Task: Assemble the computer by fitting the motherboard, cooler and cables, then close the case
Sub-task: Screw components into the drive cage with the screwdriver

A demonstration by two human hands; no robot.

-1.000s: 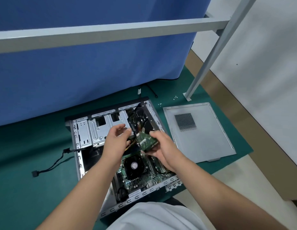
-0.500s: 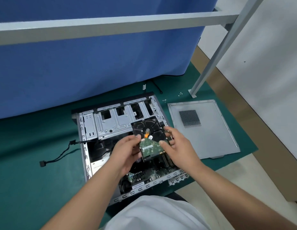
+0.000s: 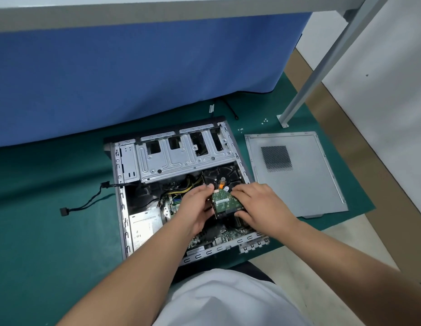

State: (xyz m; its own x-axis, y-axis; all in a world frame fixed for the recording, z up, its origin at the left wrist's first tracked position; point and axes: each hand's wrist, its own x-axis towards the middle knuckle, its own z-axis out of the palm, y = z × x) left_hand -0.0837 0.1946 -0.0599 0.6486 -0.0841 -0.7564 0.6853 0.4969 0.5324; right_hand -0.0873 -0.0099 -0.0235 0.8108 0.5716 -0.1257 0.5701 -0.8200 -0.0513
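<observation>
Your left hand (image 3: 196,207) and right hand (image 3: 258,203) both grip the hard drive (image 3: 224,196), fingers curled round its edges, circuit board facing up; it hangs over the open case (image 3: 121,208), above the motherboard (image 3: 204,236), just below the drive cage (image 3: 181,161). The risk, as I judge it — the drive slipping onto the board, or its corner snagging the yellow cables (image 3: 183,190); keep it level. The side panel (image 3: 296,175) lies on the green surface (image 3: 51,231) — well apart.

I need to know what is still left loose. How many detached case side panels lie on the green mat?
1. The side panel lies flat on the green mat, right of the open computer case. Nothing seems hidden.
</observation>
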